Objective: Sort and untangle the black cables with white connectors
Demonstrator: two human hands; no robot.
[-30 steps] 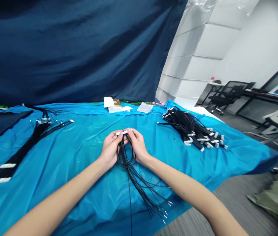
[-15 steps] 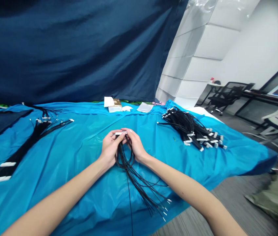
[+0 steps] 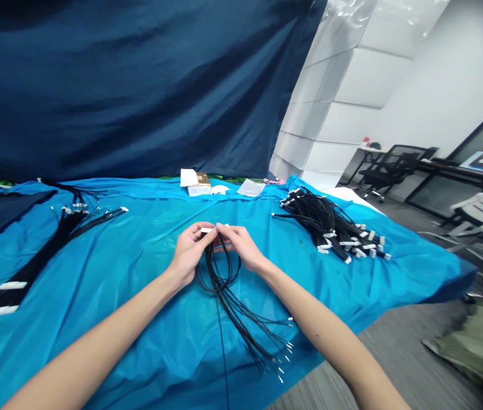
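Note:
Between my two hands is a black wire harness with a white connector at its top end. My left hand is closed, its thumb and fingers pinching the harness at that connector. My right hand is also closed, thumb against fingers, on the wires just beside it; a small white end shows at its fingertips. Below the hands some wires bend into a loop, and the loose ends with small white tips fan out toward the lower right. One single wire hangs straight down.
A heap of black wire harnesses with white connectors lies at the right. Another long bundle lies at the left. A small opened box and a clear plastic bag are at the back of the blue-covered table.
My right hand has shifted slightly right and its fingers have changed position at the connector. The wire loop has opened a little wider. My left hand has hardly moved.

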